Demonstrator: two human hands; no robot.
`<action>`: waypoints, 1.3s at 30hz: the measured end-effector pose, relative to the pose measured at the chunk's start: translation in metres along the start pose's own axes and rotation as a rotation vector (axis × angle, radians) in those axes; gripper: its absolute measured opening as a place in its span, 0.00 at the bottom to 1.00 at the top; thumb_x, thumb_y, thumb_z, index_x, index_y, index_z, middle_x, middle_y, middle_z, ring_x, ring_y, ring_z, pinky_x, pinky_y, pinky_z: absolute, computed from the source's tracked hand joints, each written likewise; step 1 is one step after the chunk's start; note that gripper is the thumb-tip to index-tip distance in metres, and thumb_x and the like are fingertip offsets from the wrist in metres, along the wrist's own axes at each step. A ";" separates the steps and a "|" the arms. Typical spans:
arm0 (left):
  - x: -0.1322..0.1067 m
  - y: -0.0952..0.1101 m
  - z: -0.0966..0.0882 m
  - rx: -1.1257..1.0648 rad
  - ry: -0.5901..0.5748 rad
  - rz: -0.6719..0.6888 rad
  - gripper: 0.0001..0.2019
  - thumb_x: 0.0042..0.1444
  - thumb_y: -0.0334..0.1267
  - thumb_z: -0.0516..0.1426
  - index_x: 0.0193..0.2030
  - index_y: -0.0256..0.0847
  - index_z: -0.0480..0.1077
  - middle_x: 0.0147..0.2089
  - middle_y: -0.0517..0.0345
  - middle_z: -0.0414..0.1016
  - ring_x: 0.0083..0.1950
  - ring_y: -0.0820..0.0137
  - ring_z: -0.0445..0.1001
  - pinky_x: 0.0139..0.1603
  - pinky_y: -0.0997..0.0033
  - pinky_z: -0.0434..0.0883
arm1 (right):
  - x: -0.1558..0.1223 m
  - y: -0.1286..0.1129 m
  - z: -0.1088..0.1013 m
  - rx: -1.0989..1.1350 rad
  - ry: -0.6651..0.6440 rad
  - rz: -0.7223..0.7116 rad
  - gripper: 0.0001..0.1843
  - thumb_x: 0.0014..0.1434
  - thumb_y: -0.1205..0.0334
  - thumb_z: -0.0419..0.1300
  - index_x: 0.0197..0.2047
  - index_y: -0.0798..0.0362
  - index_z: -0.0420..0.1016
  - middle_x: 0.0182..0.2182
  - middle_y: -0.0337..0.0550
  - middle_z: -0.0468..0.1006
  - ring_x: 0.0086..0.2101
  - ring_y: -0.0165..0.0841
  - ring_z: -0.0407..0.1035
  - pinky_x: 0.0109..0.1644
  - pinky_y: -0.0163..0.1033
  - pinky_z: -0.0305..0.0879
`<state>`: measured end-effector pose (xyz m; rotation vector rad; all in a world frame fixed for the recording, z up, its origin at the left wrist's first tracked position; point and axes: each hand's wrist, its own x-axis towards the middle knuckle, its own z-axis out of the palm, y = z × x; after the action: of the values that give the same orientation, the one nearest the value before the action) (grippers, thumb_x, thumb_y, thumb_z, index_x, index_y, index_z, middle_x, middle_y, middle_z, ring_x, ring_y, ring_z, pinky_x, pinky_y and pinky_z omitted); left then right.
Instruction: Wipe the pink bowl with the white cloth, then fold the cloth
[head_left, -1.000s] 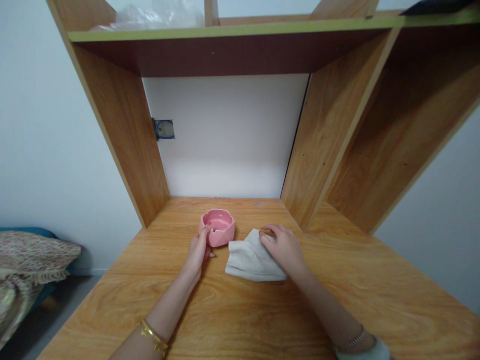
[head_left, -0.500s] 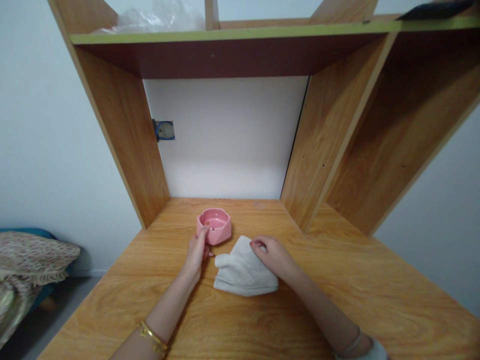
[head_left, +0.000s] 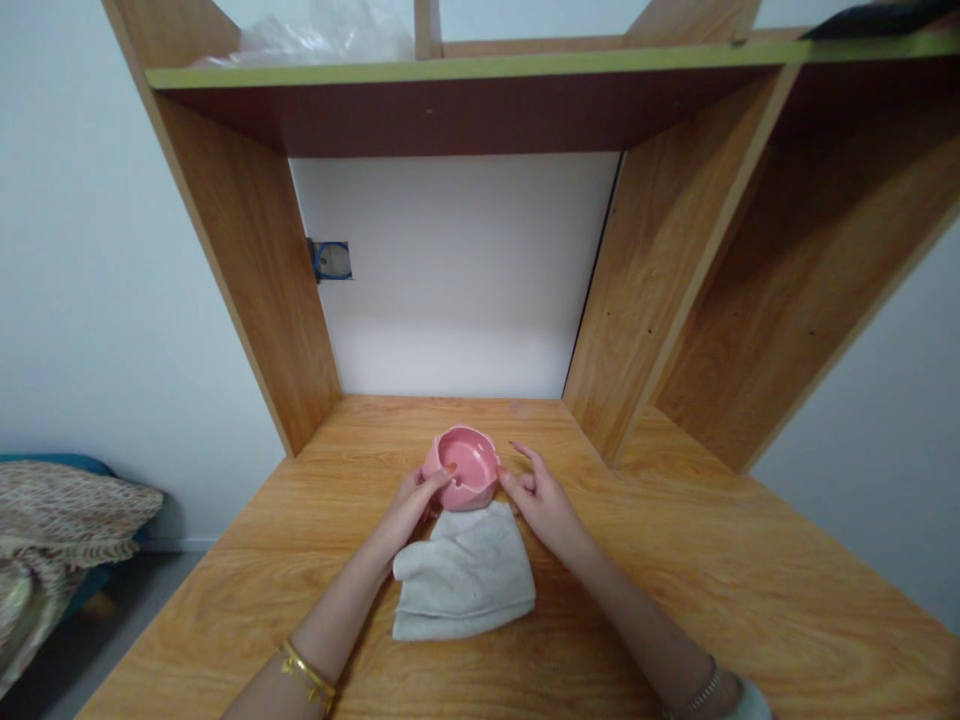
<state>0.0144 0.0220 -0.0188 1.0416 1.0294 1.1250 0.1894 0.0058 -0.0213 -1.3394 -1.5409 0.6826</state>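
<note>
A pink ashtray (head_left: 470, 460) with notches in its rim is tilted toward me above the back edge of a folded pale grey cloth (head_left: 466, 585). My left hand (head_left: 412, 505) grips the ashtray's left side, its thumb over the rim and the other fingers mostly hidden beneath. At the right side is my right hand (head_left: 541, 497), its thumb tip at the rim and its index finger stretched out, apart from the ashtray. The cloth lies on the wooden desk (head_left: 300, 560), between my forearms.
Wooden side panels (head_left: 247, 270) and a divider (head_left: 660, 260) flank the desk's back. Overhead runs a shelf with a green edge (head_left: 480, 66), bearing clear plastic (head_left: 322, 35). An uncovered wall box (head_left: 332, 260) shows at the back left. A patterned blanket (head_left: 67, 510) lies at far left.
My left hand has brought the ashtray right and tilted it. My right hand has let go of the cloth and come to the ashtray's side. The cloth now lies nearer me and further left.
</note>
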 end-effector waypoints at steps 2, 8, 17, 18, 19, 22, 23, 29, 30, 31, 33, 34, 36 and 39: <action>-0.002 0.001 0.002 -0.004 -0.020 0.001 0.20 0.36 0.49 0.61 0.31 0.34 0.68 0.20 0.62 0.68 0.16 0.79 0.63 0.16 0.81 0.55 | -0.002 -0.003 0.000 0.042 -0.015 0.041 0.29 0.54 0.53 0.49 0.55 0.61 0.50 0.12 0.27 0.60 0.16 0.28 0.58 0.20 0.32 0.53; -0.002 -0.001 0.002 0.068 -0.092 0.079 0.23 0.36 0.46 0.63 0.38 0.34 0.69 0.30 0.56 0.74 0.27 0.72 0.70 0.24 0.79 0.63 | -0.001 0.000 0.002 0.114 -0.066 0.082 0.30 0.50 0.57 0.52 0.55 0.58 0.53 0.11 0.27 0.64 0.14 0.29 0.61 0.19 0.32 0.56; -0.002 -0.009 0.003 0.126 -0.260 0.183 0.32 0.44 0.46 0.60 0.54 0.36 0.57 0.36 0.55 0.72 0.37 0.70 0.70 0.38 0.73 0.65 | 0.001 -0.001 -0.005 0.089 -0.019 0.066 0.27 0.46 0.67 0.47 0.51 0.58 0.61 0.11 0.28 0.63 0.14 0.27 0.59 0.18 0.30 0.55; -0.002 -0.010 0.002 0.128 -0.250 0.189 0.34 0.45 0.46 0.59 0.57 0.36 0.54 0.36 0.55 0.71 0.37 0.70 0.70 0.38 0.73 0.65 | 0.003 0.000 -0.008 0.068 0.012 0.068 0.27 0.46 0.66 0.46 0.52 0.58 0.61 0.11 0.29 0.63 0.13 0.28 0.59 0.17 0.30 0.54; -0.001 -0.011 0.001 0.136 -0.228 0.192 0.35 0.46 0.46 0.59 0.58 0.35 0.51 0.34 0.56 0.71 0.36 0.71 0.69 0.37 0.73 0.65 | 0.005 0.001 -0.013 0.039 0.044 0.075 0.28 0.46 0.66 0.46 0.53 0.59 0.60 0.11 0.29 0.63 0.13 0.28 0.59 0.17 0.31 0.54; 0.003 -0.015 -0.004 0.206 -0.160 0.189 0.32 0.47 0.45 0.57 0.57 0.34 0.53 0.32 0.57 0.70 0.32 0.73 0.68 0.31 0.76 0.63 | 0.012 0.009 -0.033 -0.083 0.170 0.099 0.29 0.47 0.64 0.46 0.54 0.62 0.59 0.10 0.30 0.63 0.13 0.29 0.59 0.18 0.32 0.54; 0.005 -0.016 -0.005 0.234 -0.144 0.191 0.30 0.48 0.44 0.57 0.56 0.34 0.54 0.32 0.58 0.69 0.31 0.73 0.68 0.29 0.77 0.63 | 0.014 0.012 -0.041 -0.130 0.207 0.098 0.29 0.47 0.64 0.46 0.54 0.62 0.59 0.10 0.30 0.63 0.13 0.30 0.60 0.19 0.33 0.55; 0.016 -0.025 -0.009 0.276 -0.062 0.189 0.30 0.47 0.33 0.54 0.59 0.41 0.51 0.35 0.57 0.69 0.26 0.77 0.65 0.21 0.81 0.58 | 0.024 0.033 -0.080 -0.345 0.379 0.135 0.28 0.50 0.63 0.47 0.55 0.63 0.61 0.10 0.33 0.65 0.16 0.32 0.65 0.25 0.35 0.60; 0.016 -0.027 -0.009 0.277 -0.056 0.185 0.30 0.47 0.32 0.54 0.58 0.41 0.52 0.36 0.57 0.68 0.26 0.77 0.65 0.21 0.81 0.58 | 0.025 0.036 -0.084 -0.382 0.400 0.139 0.28 0.50 0.63 0.47 0.54 0.64 0.62 0.10 0.34 0.66 0.17 0.33 0.66 0.25 0.36 0.60; 0.017 -0.028 -0.010 0.281 -0.049 0.183 0.29 0.47 0.32 0.53 0.58 0.41 0.53 0.37 0.56 0.68 0.26 0.77 0.65 0.21 0.81 0.59 | 0.026 0.039 -0.087 -0.427 0.416 0.144 0.28 0.50 0.63 0.48 0.54 0.64 0.62 0.11 0.35 0.67 0.18 0.33 0.66 0.26 0.36 0.60; 0.017 -0.029 -0.011 0.314 -0.038 0.183 0.26 0.47 0.32 0.53 0.55 0.41 0.56 0.39 0.56 0.67 0.26 0.78 0.65 0.20 0.82 0.59 | 0.027 0.044 -0.092 -0.510 0.439 0.157 0.27 0.50 0.62 0.48 0.53 0.63 0.64 0.13 0.39 0.70 0.20 0.35 0.68 0.27 0.36 0.61; 0.017 -0.030 -0.012 0.336 -0.034 0.183 0.24 0.47 0.32 0.52 0.54 0.40 0.57 0.39 0.56 0.67 0.25 0.79 0.64 0.20 0.82 0.59 | 0.028 0.046 -0.093 -0.541 0.446 0.163 0.26 0.50 0.62 0.48 0.53 0.62 0.65 0.16 0.41 0.72 0.21 0.35 0.68 0.27 0.36 0.61; 0.017 -0.030 -0.013 0.378 -0.038 0.185 0.20 0.47 0.32 0.52 0.50 0.38 0.61 0.38 0.56 0.67 0.23 0.80 0.63 0.20 0.81 0.59 | 0.028 0.048 -0.095 -0.575 0.453 0.171 0.25 0.50 0.62 0.48 0.52 0.60 0.66 0.21 0.45 0.75 0.24 0.36 0.69 0.29 0.37 0.61; 0.017 -0.030 -0.013 0.411 -0.062 0.186 0.16 0.46 0.32 0.52 0.44 0.37 0.66 0.38 0.56 0.67 0.23 0.80 0.63 0.22 0.81 0.60 | 0.028 0.048 -0.094 -0.597 0.464 0.180 0.24 0.50 0.63 0.48 0.50 0.60 0.68 0.29 0.50 0.77 0.29 0.38 0.70 0.32 0.39 0.62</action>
<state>0.0099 0.0362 -0.0518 1.5157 1.1599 1.0424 0.2962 0.0287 -0.0174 -1.9331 -1.2888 -0.0180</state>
